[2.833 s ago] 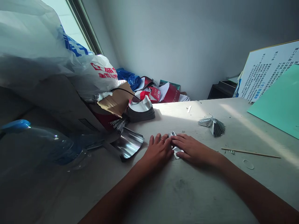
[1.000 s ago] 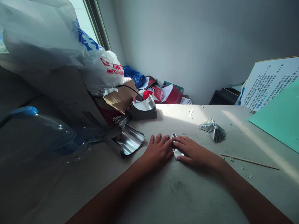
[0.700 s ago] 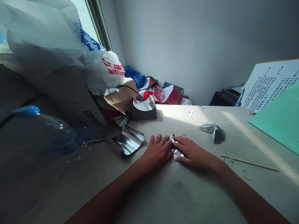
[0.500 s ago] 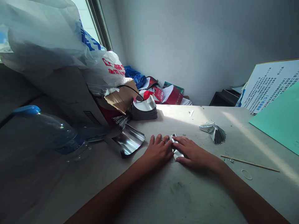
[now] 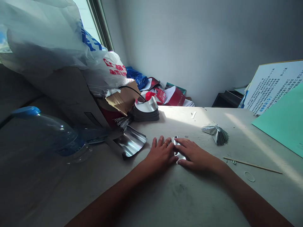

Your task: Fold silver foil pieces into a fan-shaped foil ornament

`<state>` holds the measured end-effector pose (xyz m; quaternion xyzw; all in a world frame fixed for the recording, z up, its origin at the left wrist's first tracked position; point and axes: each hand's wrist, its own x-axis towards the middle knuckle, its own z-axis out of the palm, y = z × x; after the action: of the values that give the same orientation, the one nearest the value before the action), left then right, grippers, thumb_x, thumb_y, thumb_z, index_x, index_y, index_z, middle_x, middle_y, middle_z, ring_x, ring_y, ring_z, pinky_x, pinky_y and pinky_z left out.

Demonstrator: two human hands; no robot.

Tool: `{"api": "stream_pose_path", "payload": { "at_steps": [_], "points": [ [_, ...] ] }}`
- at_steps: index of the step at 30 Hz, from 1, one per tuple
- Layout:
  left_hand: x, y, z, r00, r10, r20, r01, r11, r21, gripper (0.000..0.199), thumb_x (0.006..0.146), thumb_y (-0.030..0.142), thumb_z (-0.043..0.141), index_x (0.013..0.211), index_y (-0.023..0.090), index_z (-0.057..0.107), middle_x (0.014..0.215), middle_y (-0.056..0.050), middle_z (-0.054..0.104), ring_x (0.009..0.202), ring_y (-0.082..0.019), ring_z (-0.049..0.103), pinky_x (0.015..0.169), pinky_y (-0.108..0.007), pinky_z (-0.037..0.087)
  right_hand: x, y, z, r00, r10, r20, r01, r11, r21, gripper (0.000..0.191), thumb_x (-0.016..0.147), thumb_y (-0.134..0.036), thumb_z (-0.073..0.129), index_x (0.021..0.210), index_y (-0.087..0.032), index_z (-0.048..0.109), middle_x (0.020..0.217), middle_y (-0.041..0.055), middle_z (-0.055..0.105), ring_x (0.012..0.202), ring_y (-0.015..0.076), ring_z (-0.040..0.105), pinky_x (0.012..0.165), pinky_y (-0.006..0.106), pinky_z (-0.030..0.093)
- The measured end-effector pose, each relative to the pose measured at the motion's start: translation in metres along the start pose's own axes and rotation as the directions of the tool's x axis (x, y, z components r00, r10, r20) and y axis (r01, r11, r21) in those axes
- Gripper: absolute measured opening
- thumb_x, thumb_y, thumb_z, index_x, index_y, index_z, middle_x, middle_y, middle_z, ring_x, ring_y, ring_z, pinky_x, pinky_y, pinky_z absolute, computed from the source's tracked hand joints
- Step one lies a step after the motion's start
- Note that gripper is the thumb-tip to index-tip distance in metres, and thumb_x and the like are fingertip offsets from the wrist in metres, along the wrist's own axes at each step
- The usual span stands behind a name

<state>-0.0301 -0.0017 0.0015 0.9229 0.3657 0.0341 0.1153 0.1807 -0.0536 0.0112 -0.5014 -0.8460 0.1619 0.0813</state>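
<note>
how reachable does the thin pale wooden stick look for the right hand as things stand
Probably yes: the thin pale wooden stick lies to the right of the right hand, with nothing seen on top of it. That hand would first have to leave the small shiny silver sheet.

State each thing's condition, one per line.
Small silver sheet: partly covered by fingers
Left grip: spread, at sheet's left edge
Right grip: spread, fingers on sheet
Near silver sheets: curved
Far silver stack: curved
Silver bundle at right: fanned
Stick: lying flat
White ring: lying flat
Bottle: capped
</note>
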Motion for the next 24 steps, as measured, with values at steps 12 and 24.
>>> {"api": "stream_pose_path", "payload": {
  "at_steps": [12, 24],
  "points": [
    [-0.0016, 0.0073, -0.0004, 0.998, -0.034, 0.059, 0.035, 0.999, -0.014, 0.039, 0.099, 0.045, 0.046, 0.127, 0.019, 0.050, 0.161, -0.011, 0.029, 0.151, -0.043, 0.014, 0.119, -0.071, 0.012, 0.0025, 0.0036, -0.0034, 0.997, -0.035, -0.062, 0.037, 0.999, 0.037, 0.041, 0.091, -0.045, 0.063, 0.124, -0.021, 0.061, 0.147, 0.0094, 0.047, 0.140, 0.0279, 0.038, 0.115, 0.045, 0.035],
    [-0.0027, 0.0051, 0.0032, 1.000, -0.003, 0.016, 0.004, 0.999, -0.036, 0.042, 0.098, 0.044, 0.048, 0.132, 0.019, 0.047, 0.159, -0.011, 0.033, 0.150, -0.045, 0.018, 0.116, -0.075, 0.016, 0.0056, 0.0078, 0.0036, 0.944, -0.111, -0.310, 0.132, 0.990, 0.047, 0.020, 0.099, -0.013, 0.046, 0.100, -0.016, 0.065, 0.114, 0.0102, 0.065, 0.103, 0.0214, 0.057, 0.091, 0.036, 0.048]
  ]
}}
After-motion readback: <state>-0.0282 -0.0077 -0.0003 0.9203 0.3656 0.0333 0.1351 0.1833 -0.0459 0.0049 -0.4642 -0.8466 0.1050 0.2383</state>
